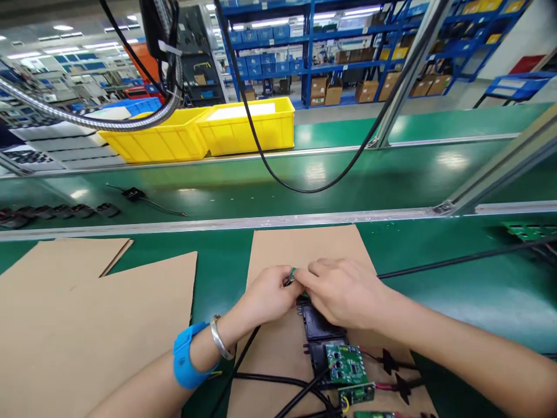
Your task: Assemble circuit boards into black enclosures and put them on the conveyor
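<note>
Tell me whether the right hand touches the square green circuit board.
Apart: the head view shows black plastic casing between the right hand and the square green circuit board.

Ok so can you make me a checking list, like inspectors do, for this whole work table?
Surface: green table, shiny; cardboard sheet under the work
Work things: small green piece at the fingertips; black case; circuit board
Clutter: loose cardboard at left; dark round parts beyond the rail
Hands: left pinches the green piece; right meets it, fingertips partly hidden
Cables: black ones cross the sheet; one hangs in a loop
Surroundings: yellow bins, blue shelves
Spills: nothing seen
</note>
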### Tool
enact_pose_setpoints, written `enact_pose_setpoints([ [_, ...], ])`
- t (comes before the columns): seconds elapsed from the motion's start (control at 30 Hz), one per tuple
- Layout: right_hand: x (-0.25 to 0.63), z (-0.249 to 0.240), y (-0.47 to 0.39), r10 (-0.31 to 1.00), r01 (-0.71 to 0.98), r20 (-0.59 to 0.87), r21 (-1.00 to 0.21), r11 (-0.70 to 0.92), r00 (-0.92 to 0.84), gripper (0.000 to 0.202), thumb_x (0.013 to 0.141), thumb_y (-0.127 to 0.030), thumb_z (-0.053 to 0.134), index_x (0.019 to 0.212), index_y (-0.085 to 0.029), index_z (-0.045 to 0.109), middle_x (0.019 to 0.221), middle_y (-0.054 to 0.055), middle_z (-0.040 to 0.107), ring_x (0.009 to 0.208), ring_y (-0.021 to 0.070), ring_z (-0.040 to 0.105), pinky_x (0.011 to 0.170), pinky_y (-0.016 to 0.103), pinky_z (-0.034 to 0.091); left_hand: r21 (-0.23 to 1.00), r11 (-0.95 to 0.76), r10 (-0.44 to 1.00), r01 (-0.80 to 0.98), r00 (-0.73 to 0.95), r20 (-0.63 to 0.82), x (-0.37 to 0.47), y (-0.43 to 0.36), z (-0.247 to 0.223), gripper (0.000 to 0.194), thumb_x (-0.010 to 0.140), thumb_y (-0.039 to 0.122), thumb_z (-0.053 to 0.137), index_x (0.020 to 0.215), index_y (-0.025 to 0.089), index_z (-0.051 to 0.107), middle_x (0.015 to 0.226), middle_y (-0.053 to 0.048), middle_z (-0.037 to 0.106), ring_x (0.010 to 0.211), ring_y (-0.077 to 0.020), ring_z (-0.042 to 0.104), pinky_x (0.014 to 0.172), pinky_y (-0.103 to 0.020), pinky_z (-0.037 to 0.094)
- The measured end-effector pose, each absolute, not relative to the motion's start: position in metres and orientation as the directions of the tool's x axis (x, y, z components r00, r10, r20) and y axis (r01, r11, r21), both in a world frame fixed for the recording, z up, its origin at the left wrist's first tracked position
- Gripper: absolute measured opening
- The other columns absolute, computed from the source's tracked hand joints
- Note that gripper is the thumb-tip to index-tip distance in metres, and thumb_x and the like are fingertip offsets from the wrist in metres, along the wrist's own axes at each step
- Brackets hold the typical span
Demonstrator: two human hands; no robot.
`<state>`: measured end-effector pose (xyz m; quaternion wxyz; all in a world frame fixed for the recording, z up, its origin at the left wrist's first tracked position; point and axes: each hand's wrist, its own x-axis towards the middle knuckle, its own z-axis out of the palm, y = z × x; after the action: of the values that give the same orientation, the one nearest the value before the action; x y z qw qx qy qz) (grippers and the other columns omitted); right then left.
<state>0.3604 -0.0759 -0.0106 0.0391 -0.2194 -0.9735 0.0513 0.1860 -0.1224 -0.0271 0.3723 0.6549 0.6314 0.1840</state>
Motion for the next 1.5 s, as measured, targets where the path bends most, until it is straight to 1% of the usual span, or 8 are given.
enact_pose_setpoints([
  [0.1, 0.368, -0.020, -0.050, 0.345, 0.336, 0.005, -0.223, 0.915, -0.938, 0.016, 0.093, -0.020, 0.050, 0.102, -0.023, 0.062, 0.081, 0.001, 0.060, 0.069, 0.0156, 0.055, 0.056, 0.027, 0.030, 0.673, 0.001, 0.953, 0.740, 0.203, -0.224, 0.172, -0.125, -0.033, 0.025, 0.082, 0.042, 0.065, 0.087, 0.018, 0.061, 0.074, 0.002, 0.064, 0.068, -0.0165, 0.058, 0.056, -0.024, 0.038],
  [0.2, 0.370, -0.033, -0.031, 0.274, 0.269, -0.028, -0.307, 0.913, -0.961, 0.015, 0.091, -0.019, 0.055, 0.102, -0.025, 0.063, 0.086, -0.001, 0.062, 0.074, 0.0147, 0.057, 0.059, 0.026, 0.030, 0.553, -0.108, 0.965, 0.826, 0.221, -0.141, 0.165, -0.129, -0.040, 0.051, 0.075, 0.037, 0.076, 0.119, 0.020, 0.055, 0.099, -0.002, 0.065, 0.088, -0.0214, 0.062, 0.073, -0.029, 0.046],
  [0.27, 0.369, -0.039, -0.026, 0.263, 0.259, -0.031, -0.324, 0.910, -0.964, 0.016, 0.090, -0.017, 0.056, 0.102, -0.025, 0.063, 0.088, -0.001, 0.063, 0.075, 0.0147, 0.057, 0.059, 0.026, 0.030, 0.516, -0.142, 0.964, 0.845, 0.235, -0.120, 0.163, -0.130, -0.044, 0.053, 0.078, 0.033, 0.074, 0.125, 0.022, 0.053, 0.106, -0.004, 0.063, 0.094, -0.0219, 0.062, 0.080, -0.032, 0.047],
  [0.4, 0.368, -0.042, -0.027, 0.290, 0.289, -0.038, -0.270, 0.919, -0.956, 0.013, 0.090, -0.017, 0.058, 0.098, -0.025, 0.064, 0.084, -0.001, 0.062, 0.070, 0.0143, 0.055, 0.055, 0.028, 0.025, 0.535, -0.159, 0.952, 0.830, 0.273, -0.141, 0.164, -0.128, -0.047, 0.042, 0.081, 0.028, 0.069, 0.121, 0.021, 0.057, 0.108, -0.005, 0.061, 0.095, -0.0214, 0.061, 0.084, -0.033, 0.050],
  [0.93, 0.357, -0.043, -0.044, 0.371, 0.368, -0.005, -0.138, 0.919, -0.929, 0.012, 0.084, -0.010, 0.060, 0.084, -0.021, 0.064, 0.080, 0.003, 0.056, 0.062, 0.0154, 0.052, 0.049, 0.030, 0.018, 0.555, -0.167, 0.930, 0.815, 0.317, -0.185, 0.156, -0.125, -0.047, 0.052, 0.081, 0.025, 0.070, 0.129, 0.022, 0.051, 0.117, -0.004, 0.062, 0.104, -0.0213, 0.061, 0.090, -0.034, 0.050],
  [1.1, 0.355, -0.045, -0.045, 0.406, 0.402, -0.020, -0.194, 0.895, -0.914, 0.013, 0.083, -0.009, 0.062, 0.079, -0.021, 0.066, 0.077, 0.002, 0.054, 0.064, 0.0161, 0.052, 0.047, 0.030, 0.016, 0.273, -0.307, 0.928, 0.912, 0.350, -0.125, 0.161, -0.135, -0.044, 0.011, 0.091, 0.012, 0.051, 0.097, 0.018, 0.058, 0.084, -0.003, 0.064, 0.077, -0.0199, 0.064, 0.067, -0.031, 0.051],
  [1.3, 0.355, -0.046, -0.042, 0.420, 0.417, -0.033, -0.212, 0.884, -0.907, 0.013, 0.081, -0.008, 0.063, 0.078, -0.021, 0.067, 0.078, 0.002, 0.055, 0.062, 0.0140, 0.051, 0.047, 0.030, 0.016, 0.079, -0.348, 0.932, 0.934, 0.353, -0.075, 0.173, -0.141, -0.051, 0.019, 0.095, 0.011, 0.040, 0.086, 0.017, 0.055, 0.073, -0.003, 0.060, 0.067, -0.0192, 0.062, 0.057, -0.029, 0.047],
  [1.5, 0.352, -0.045, -0.039, 0.420, 0.424, -0.074, -0.250, 0.870, -0.905, 0.009, 0.081, -0.014, 0.066, 0.077, -0.022, 0.068, 0.078, 0.001, 0.058, 0.064, 0.0144, 0.054, 0.049, 0.030, 0.018, -0.043, -0.387, 0.888, 0.921, 0.360, -0.287, 0.181, -0.141, -0.046, 0.023, 0.089, 0.001, 0.040, 0.092, 0.016, 0.057, 0.083, -0.006, 0.064, 0.072, -0.0207, 0.063, 0.061, -0.030, 0.050],
])
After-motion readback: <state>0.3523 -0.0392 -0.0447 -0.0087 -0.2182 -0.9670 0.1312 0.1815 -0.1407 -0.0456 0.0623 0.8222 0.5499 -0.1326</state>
